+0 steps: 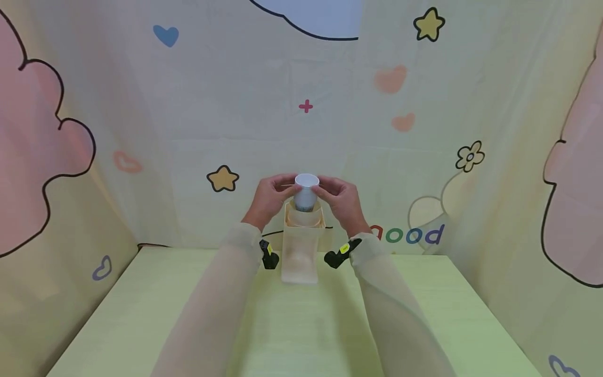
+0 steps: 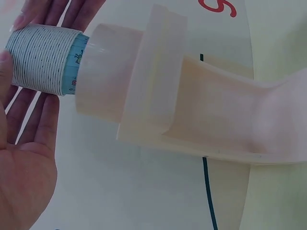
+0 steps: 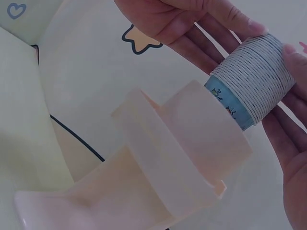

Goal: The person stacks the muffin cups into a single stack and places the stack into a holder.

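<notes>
A stack of paper cups (image 1: 306, 195), white inside with closely nested rims, stands upright between both hands. Its lowest cup shows a blue printed side (image 2: 72, 67) in the left wrist view. My left hand (image 1: 272, 198) grips the stack from the left, thumb in front and fingers behind. From the right, my right hand (image 1: 342, 200) holds it likewise. Directly below is a pale pink plastic cup dispenser (image 1: 300, 256) with a round tube (image 3: 206, 129) on top. The stack's lower end is at the tube's mouth; how far it sits inside is hidden.
The dispenser stands at the back of a pale green table (image 1: 188, 314), close to a printed cloth backdrop (image 1: 264, 115). Cloth also hangs at both sides. Black wrist cameras (image 1: 336, 256) sit below the hands, beside the dispenser.
</notes>
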The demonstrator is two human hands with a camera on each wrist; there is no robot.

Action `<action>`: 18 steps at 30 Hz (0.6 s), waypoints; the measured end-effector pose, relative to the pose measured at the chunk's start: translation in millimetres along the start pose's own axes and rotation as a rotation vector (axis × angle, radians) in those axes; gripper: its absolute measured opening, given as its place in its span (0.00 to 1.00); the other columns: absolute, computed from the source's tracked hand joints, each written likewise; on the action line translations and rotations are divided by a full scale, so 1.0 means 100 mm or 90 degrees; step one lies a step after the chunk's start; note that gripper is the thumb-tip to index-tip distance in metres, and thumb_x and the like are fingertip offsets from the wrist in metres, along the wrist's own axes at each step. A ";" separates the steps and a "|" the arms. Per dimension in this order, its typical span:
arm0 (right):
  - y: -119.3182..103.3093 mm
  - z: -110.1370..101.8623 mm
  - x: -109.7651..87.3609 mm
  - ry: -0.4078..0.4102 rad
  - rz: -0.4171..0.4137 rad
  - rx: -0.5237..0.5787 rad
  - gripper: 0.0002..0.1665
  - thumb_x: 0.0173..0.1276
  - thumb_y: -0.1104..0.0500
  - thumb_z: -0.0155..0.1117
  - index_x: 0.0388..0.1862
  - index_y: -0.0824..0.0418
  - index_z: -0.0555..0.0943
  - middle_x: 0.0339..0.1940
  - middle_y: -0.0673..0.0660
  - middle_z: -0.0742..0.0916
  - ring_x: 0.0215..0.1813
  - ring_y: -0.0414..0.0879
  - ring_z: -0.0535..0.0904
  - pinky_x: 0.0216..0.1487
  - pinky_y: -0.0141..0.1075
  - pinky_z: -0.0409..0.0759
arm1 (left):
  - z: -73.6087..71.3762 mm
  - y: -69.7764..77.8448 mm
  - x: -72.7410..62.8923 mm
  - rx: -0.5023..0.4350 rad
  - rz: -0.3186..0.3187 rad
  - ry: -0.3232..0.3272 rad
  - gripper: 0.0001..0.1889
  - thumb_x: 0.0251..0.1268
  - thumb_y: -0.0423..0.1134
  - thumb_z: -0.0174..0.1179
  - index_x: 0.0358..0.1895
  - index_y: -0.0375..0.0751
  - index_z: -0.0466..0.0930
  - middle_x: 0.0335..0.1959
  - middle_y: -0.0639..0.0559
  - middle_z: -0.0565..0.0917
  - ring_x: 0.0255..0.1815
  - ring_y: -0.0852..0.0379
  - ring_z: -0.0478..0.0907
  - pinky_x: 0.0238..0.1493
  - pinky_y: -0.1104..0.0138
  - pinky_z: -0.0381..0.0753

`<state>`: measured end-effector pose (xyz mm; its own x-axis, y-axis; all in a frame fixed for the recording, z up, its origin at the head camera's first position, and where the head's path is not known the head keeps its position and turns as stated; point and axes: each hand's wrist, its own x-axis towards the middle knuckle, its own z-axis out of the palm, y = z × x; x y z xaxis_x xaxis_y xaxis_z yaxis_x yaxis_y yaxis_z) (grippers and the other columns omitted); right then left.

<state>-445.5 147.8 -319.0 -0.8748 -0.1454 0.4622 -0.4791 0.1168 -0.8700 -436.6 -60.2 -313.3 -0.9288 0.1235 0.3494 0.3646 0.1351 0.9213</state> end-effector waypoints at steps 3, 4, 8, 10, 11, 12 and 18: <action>0.06 0.00 0.00 -0.004 0.004 0.004 0.27 0.65 0.49 0.75 0.60 0.58 0.85 0.59 0.59 0.88 0.62 0.49 0.85 0.69 0.45 0.81 | 0.00 -0.06 0.00 0.005 -0.001 -0.003 0.22 0.68 0.45 0.68 0.64 0.50 0.82 0.62 0.48 0.85 0.65 0.47 0.81 0.74 0.49 0.75; 0.07 0.01 0.00 -0.005 0.007 0.005 0.27 0.65 0.49 0.76 0.60 0.58 0.86 0.59 0.59 0.89 0.61 0.49 0.85 0.69 0.45 0.81 | 0.00 -0.08 0.00 0.009 0.000 -0.002 0.22 0.68 0.46 0.68 0.64 0.50 0.82 0.62 0.48 0.85 0.65 0.47 0.81 0.74 0.49 0.75; 0.13 0.02 0.00 -0.006 0.016 -0.005 0.27 0.65 0.48 0.76 0.59 0.58 0.86 0.59 0.59 0.89 0.61 0.49 0.85 0.69 0.45 0.81 | 0.01 -0.12 -0.02 0.019 -0.004 0.001 0.22 0.69 0.46 0.67 0.65 0.49 0.82 0.61 0.48 0.85 0.64 0.48 0.82 0.73 0.50 0.76; 0.14 0.02 -0.02 -0.006 0.022 -0.007 0.26 0.66 0.49 0.75 0.60 0.59 0.85 0.59 0.60 0.89 0.61 0.48 0.85 0.69 0.45 0.81 | 0.03 -0.13 -0.04 0.018 -0.010 0.001 0.22 0.69 0.46 0.67 0.65 0.49 0.82 0.61 0.48 0.86 0.64 0.49 0.82 0.73 0.51 0.76; 0.15 0.02 -0.02 -0.006 0.023 -0.010 0.26 0.66 0.50 0.75 0.60 0.59 0.85 0.59 0.60 0.88 0.61 0.48 0.85 0.69 0.44 0.81 | 0.03 -0.14 -0.04 0.015 -0.012 0.000 0.22 0.69 0.45 0.67 0.65 0.49 0.82 0.61 0.48 0.86 0.64 0.49 0.81 0.73 0.52 0.76; 0.16 0.02 -0.02 -0.006 0.025 -0.010 0.26 0.67 0.50 0.75 0.60 0.60 0.85 0.59 0.60 0.88 0.61 0.48 0.85 0.70 0.44 0.80 | 0.04 -0.15 -0.04 0.013 -0.012 -0.001 0.22 0.69 0.45 0.67 0.65 0.49 0.82 0.61 0.48 0.86 0.64 0.49 0.81 0.72 0.52 0.77; 0.23 0.02 -0.05 -0.006 0.030 -0.013 0.26 0.68 0.52 0.73 0.62 0.60 0.84 0.62 0.61 0.87 0.65 0.52 0.83 0.71 0.47 0.79 | 0.06 -0.19 -0.06 0.015 -0.015 -0.005 0.22 0.69 0.44 0.67 0.65 0.49 0.82 0.63 0.49 0.84 0.67 0.49 0.79 0.71 0.54 0.78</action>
<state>-452.2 149.3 -341.6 -0.8954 -0.1485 0.4198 -0.4395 0.1441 -0.8866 -437.4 -57.7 -334.0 -0.9367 0.1283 0.3257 0.3437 0.1614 0.9251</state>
